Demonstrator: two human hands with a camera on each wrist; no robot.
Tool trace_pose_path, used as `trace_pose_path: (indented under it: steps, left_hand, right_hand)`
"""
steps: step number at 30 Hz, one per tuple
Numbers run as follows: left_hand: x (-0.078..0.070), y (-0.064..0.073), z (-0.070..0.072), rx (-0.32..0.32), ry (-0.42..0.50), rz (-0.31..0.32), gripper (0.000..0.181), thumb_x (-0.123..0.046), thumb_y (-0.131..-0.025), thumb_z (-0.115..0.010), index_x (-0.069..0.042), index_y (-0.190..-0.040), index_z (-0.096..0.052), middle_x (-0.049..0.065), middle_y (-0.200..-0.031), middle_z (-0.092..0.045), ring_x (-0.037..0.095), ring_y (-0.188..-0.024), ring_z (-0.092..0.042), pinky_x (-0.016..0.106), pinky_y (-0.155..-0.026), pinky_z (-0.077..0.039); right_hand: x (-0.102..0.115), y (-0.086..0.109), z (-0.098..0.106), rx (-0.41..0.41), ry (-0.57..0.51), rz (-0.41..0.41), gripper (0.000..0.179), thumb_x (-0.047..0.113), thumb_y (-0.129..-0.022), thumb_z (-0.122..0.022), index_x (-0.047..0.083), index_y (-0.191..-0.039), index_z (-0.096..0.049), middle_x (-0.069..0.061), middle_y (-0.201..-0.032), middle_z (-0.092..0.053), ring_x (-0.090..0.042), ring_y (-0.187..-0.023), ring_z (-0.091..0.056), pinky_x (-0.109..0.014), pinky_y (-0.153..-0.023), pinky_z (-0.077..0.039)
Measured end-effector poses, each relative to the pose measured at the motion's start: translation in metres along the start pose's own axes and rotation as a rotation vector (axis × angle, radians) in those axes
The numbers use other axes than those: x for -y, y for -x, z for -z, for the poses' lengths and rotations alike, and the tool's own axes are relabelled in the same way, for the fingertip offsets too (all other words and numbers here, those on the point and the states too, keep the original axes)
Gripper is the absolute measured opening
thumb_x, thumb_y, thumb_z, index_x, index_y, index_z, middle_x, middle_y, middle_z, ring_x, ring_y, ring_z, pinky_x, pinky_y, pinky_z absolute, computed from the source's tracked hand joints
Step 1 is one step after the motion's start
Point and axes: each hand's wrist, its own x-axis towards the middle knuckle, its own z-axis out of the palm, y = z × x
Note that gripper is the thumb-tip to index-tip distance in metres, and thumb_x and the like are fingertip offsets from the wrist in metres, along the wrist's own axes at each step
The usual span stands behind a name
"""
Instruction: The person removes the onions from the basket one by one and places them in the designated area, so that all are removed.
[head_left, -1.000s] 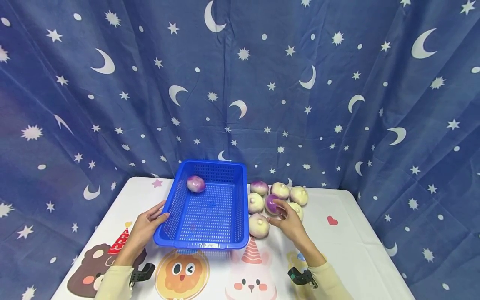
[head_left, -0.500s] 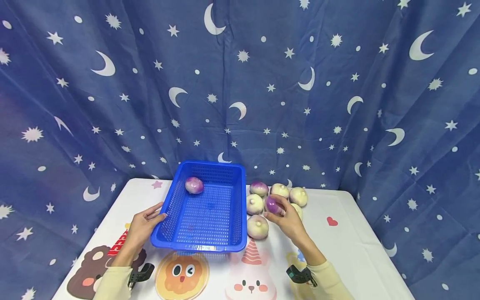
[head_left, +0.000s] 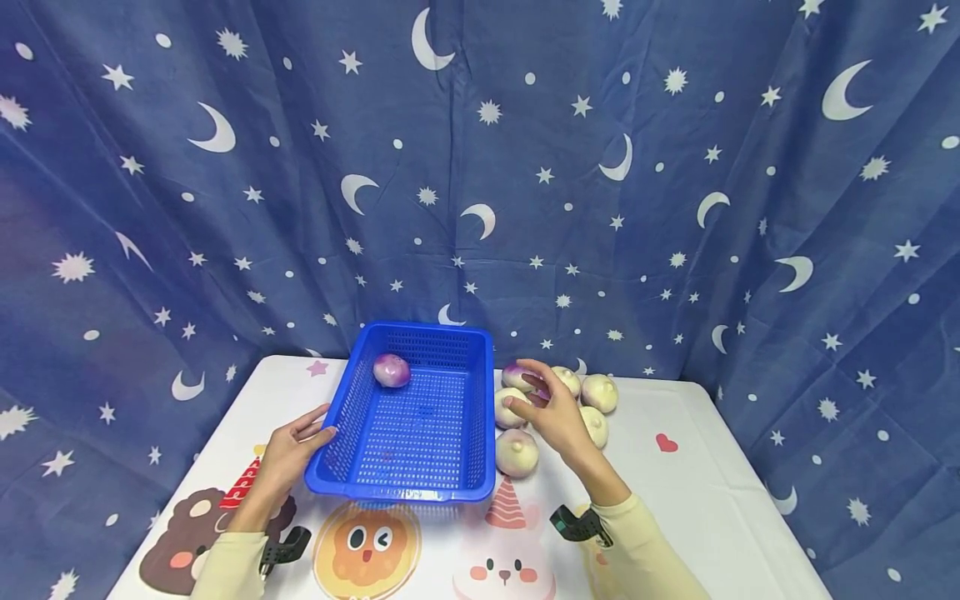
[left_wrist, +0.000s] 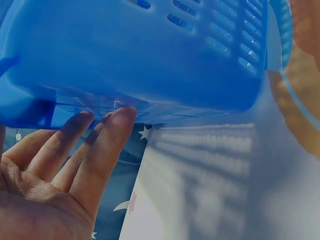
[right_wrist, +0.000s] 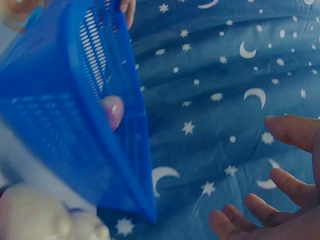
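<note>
My left hand (head_left: 292,450) grips the left rim of a blue plastic basket (head_left: 420,433), thumb on top, fingers (left_wrist: 102,165) against the outer wall. The basket tilts up at its near side, with a shadow under it. Inside lies one purple-and-white turnip (head_left: 392,370). My right hand (head_left: 561,421) hovers among several turnips on the right, palm down. A purple turnip (head_left: 538,394) shows between its spread thumb and fingers, mostly hidden. In the right wrist view that hand (right_wrist: 280,190) has nothing between its fingers.
Around the right hand sit pale turnips: one (head_left: 517,452) nearest me, one (head_left: 512,408) beside the basket, others (head_left: 599,392) farther right. A white tablecloth (head_left: 697,475) with cartoon prints covers the table. A blue star-patterned curtain (head_left: 570,208) hangs behind.
My right hand has shifted left and farther away, covering more of the middle purple turnip. The left hand and basket stay nearly still.
</note>
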Motion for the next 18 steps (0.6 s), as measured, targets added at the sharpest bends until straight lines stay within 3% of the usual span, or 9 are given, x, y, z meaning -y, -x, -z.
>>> trace_pose_path:
  steps: [10,18]
  left_hand:
    - [0.002,0.001,-0.005,-0.051,0.005,-0.029,0.054,-0.021,-0.096,-0.062,-0.006,-0.146,-0.047,0.025,-0.136,-0.057,0.035,-0.118,-0.064,0.03,-0.088,-0.058]
    - [-0.001,0.004,-0.003,-0.038,0.001,-0.03,0.056,-0.024,-0.097,-0.062,-0.009,-0.148,-0.045,0.024,-0.139,-0.055,0.037,-0.122,-0.061,0.034,-0.092,-0.057]
  right_hand:
    - [0.013,-0.009,-0.018,0.068,-0.066,-0.006,0.064,0.011,-0.084,-0.075,0.012,-0.142,-0.047,-0.019,-0.15,-0.044,-0.04,-0.142,-0.04,-0.051,-0.116,-0.035]
    - [0.019,-0.021,-0.034,0.082,-0.084,0.016,0.062,0.01,-0.085,-0.074,0.012,-0.141,-0.048,-0.012,-0.15,-0.046,-0.035,-0.139,-0.044,-0.05,-0.114,-0.039]
